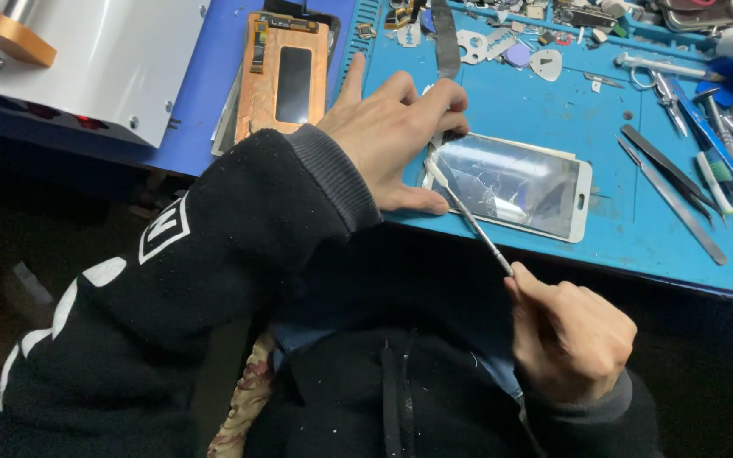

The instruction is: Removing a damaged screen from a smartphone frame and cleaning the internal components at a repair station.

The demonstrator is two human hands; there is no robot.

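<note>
Left hand (396,136) presses the cracked phone screen (515,185) flat; right hand (570,335) grips a metal pry tool (468,216).

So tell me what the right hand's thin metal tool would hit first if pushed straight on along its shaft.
The right hand points its metal tool up and left. Its tip already sits at the cracked phone screen's near corner, with the left hand's fingertips probably next, though depth is unclear.
</note>
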